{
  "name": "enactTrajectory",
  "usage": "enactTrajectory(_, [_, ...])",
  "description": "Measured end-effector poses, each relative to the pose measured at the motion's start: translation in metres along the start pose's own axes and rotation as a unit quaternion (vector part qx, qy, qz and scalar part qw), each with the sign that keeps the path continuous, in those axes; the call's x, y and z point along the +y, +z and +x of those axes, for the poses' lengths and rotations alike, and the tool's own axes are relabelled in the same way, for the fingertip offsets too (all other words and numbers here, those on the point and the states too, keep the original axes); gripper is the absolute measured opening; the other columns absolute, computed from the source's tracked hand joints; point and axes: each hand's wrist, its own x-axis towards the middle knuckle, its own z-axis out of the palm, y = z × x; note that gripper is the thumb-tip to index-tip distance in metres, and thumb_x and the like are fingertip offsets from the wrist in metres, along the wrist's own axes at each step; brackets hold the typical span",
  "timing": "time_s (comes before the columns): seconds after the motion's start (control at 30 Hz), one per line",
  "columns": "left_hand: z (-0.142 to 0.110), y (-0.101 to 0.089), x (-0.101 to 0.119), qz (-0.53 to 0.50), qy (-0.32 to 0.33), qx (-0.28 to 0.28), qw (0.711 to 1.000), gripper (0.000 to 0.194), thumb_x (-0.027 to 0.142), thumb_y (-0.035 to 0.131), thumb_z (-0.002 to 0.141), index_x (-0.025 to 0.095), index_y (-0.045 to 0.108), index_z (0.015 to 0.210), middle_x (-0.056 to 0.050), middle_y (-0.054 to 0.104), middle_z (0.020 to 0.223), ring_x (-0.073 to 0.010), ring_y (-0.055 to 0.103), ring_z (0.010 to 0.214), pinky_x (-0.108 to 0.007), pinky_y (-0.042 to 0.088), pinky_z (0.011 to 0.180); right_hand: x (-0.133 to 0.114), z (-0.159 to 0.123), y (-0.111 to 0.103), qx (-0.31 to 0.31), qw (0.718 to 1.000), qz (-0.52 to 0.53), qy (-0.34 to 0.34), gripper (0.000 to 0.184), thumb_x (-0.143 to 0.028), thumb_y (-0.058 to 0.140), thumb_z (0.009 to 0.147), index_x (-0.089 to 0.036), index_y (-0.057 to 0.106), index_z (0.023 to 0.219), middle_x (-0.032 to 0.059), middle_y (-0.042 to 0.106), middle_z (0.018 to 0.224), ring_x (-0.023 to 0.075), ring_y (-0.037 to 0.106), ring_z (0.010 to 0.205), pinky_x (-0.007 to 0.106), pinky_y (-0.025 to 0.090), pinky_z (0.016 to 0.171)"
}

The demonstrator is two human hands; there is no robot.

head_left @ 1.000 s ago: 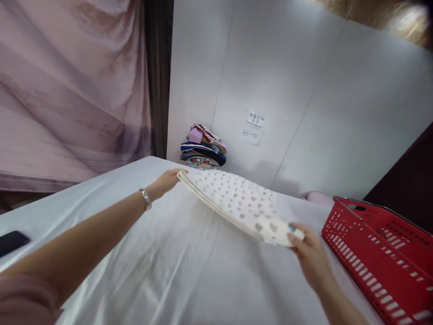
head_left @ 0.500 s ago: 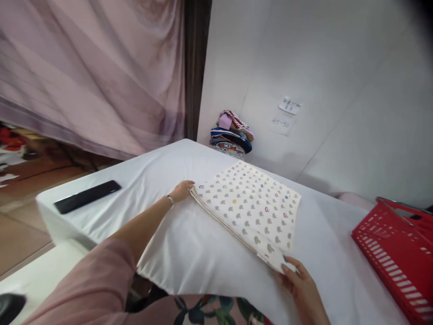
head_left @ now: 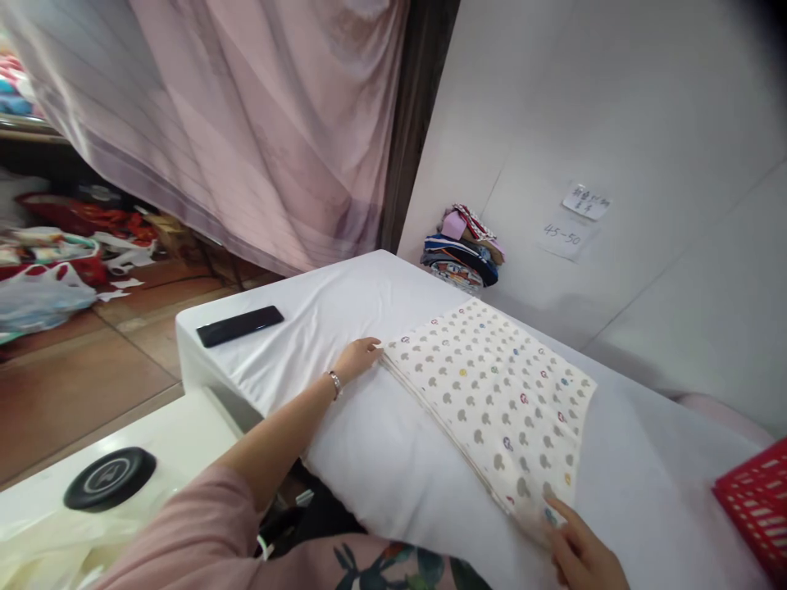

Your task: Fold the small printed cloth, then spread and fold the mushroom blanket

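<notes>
A folded white cloth (head_left: 492, 393) printed with grey mushroom-like shapes and a few coloured ones lies flat on the white-covered table. Several layers show along its near edge. My left hand (head_left: 360, 357), with a bracelet at the wrist, pinches the cloth's left corner between closed fingers. At the near right corner, my right hand (head_left: 583, 547) grips the cloth, its index finger lying over the top and the other fingers partly hidden.
A black phone (head_left: 239, 325) lies on the table's left end. Folded clothes (head_left: 462, 252) are stacked by the wall. A red basket (head_left: 757, 508) stands at the right. A round black lid (head_left: 111, 478) sits on the lower white surface at left.
My view has swung left, so the table and cloth appear farther right and less of the red basket shows. Both hands stay at the same corners; the right index finger now reaches over the cloth.
</notes>
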Motion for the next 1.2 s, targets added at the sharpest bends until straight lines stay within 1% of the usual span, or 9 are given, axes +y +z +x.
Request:
enactTrajectory(0.07, [-0.007,0.005,0.002,0.014,-0.017,0.021,1.0,0.038,0.038,0.05,0.077,0.02,0.06,0.11,-0.003,0.068,0.098,-0.0174,0.063,0.081,-0.025,0.046,0.072,-0.025,0.009,0.011,-0.025,0.997,-0.029,-0.071,0.046,-0.049,0.062,0.064,-0.027,0.064,0.104,-0.0043,0.054,0.05,0.0165,0.051,0.047,0.028,0.045,0.053])
enactTrajectory(0.17, [-0.014,0.013,0.004,0.03,-0.032,0.044,0.998,0.034,0.032,0.05,0.077,0.021,0.061,0.108,-0.004,0.068,0.098,-0.0193,0.061,0.089,-0.026,0.044,0.075,-0.073,0.031,0.044,-0.086,0.986,-0.047,-0.133,0.037,-0.045,0.056,0.071,-0.023,0.066,0.1,-0.0017,0.06,0.058,0.0166,0.054,0.053,0.028,0.045,0.057])
enactTrajectory(0.33, [-0.023,0.018,0.005,0.035,-0.019,0.062,0.997,0.033,0.024,0.046,0.079,0.024,0.06,0.109,-0.002,0.068,0.102,-0.0188,0.061,0.091,-0.027,0.043,0.077,-0.148,0.083,0.129,-0.126,0.945,-0.049,-0.296,0.026,-0.034,0.051,0.076,-0.021,0.067,0.092,0.0041,0.067,0.092,0.0202,0.059,0.084,0.032,0.045,0.079])
enactTrajectory(0.4, [-0.025,0.018,0.004,0.034,-0.01,0.064,0.997,0.034,0.024,0.047,0.079,0.024,0.059,0.111,-0.001,0.068,0.102,-0.0187,0.061,0.091,-0.027,0.043,0.076,-0.172,0.105,0.165,-0.128,0.926,-0.07,-0.348,0.022,-0.028,0.048,0.077,-0.021,0.066,0.088,0.0038,0.066,0.092,0.019,0.058,0.086,0.03,0.044,0.08])
enactTrajectory(0.5, [-0.026,0.018,0.003,0.033,-0.008,0.067,0.997,0.034,0.025,0.047,0.08,0.024,0.058,0.112,-0.002,0.068,0.101,-0.0189,0.062,0.091,-0.027,0.043,0.076,-0.198,0.131,0.211,-0.109,0.911,-0.127,-0.377,0.02,-0.021,0.049,0.076,-0.019,0.064,0.088,0.0045,0.063,0.092,0.0167,0.057,0.081,0.029,0.042,0.081])
enactTrajectory(0.6, [-0.023,0.019,0.002,0.031,-0.01,0.068,0.997,0.033,0.025,0.046,0.082,0.024,0.057,0.113,-0.002,0.068,0.101,-0.0186,0.062,0.092,-0.027,0.043,0.076,-0.211,0.147,0.241,-0.093,0.906,-0.18,-0.372,0.013,-0.022,0.051,0.079,-0.019,0.063,0.083,0.0043,0.061,0.088,0.0166,0.054,0.08,0.029,0.041,0.079])
enactTrajectory(0.77, [-0.015,0.023,0.0,0.027,-0.025,0.067,0.997,0.033,0.021,0.047,0.081,0.024,0.056,0.112,-0.001,0.069,0.098,-0.0181,0.062,0.09,-0.026,0.043,0.074,-0.203,0.157,0.26,-0.074,0.9,-0.209,-0.374,0.009,-0.025,0.057,0.077,-0.02,0.062,0.083,0.0044,0.058,0.086,0.018,0.052,0.083,0.028,0.04,0.075])
enactTrajectory(1.0, [-0.008,0.024,-0.001,-0.026,-0.043,0.097,0.994,0.033,0.015,0.047,0.078,0.022,0.056,0.108,-0.001,0.068,0.095,-0.0159,0.062,0.085,-0.025,0.043,0.072,-0.192,0.16,0.261,-0.069,0.898,-0.12,-0.418,0.018,-0.022,0.045,0.084,-0.02,0.063,0.081,0.0031,0.059,0.082,0.0162,0.055,0.079,0.027,0.041,0.073])
enactTrajectory(1.2, [-0.01,0.02,0.0,-0.06,-0.038,0.096,0.993,0.031,0.014,0.048,0.077,0.021,0.055,0.106,-0.001,0.068,0.09,-0.0149,0.062,0.081,-0.024,0.043,0.07,-0.191,0.154,0.264,-0.059,0.898,-0.12,-0.42,0.019,-0.025,0.043,0.085,-0.021,0.062,0.081,0.0023,0.058,0.081,0.0158,0.055,0.077,0.027,0.042,0.072])
